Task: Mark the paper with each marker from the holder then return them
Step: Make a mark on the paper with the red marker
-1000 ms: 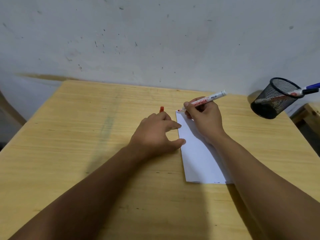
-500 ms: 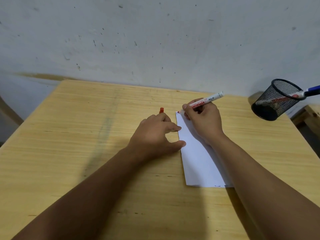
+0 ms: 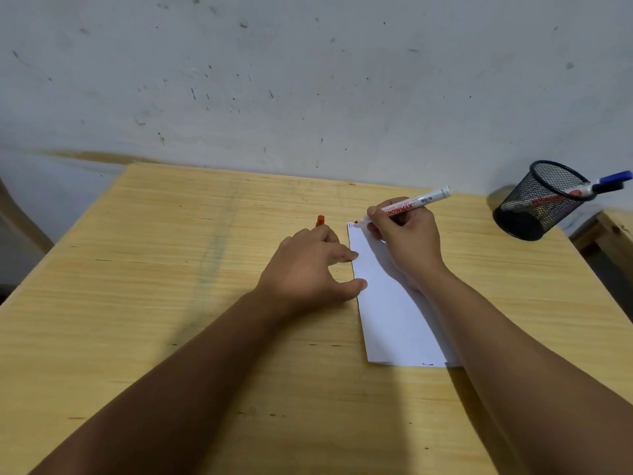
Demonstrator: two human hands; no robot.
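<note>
— Where's the marker?

— My right hand (image 3: pixel 406 241) pinches the red marker (image 3: pixel 407 204), tip on the far left corner of the paper (image 3: pixel 390 303). My left hand (image 3: pixel 308 269) curls around the red cap (image 3: pixel 320 220), fingertips touching the paper's left edge.

— The holder?

— The mesh holder (image 3: pixel 537 204) stands well apart at the counter's (image 3: pixel 171 269) far right, with a blue marker (image 3: pixel 606 181) in it.

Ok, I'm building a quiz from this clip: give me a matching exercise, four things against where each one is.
Things:
1. red marker
2. red cap
3. blue marker
4. paper

Places:
a. in the mesh holder
b. flat on the table
c. in the left hand
d. in the right hand

Pairs: 1-d, 2-c, 3-a, 4-b
</note>
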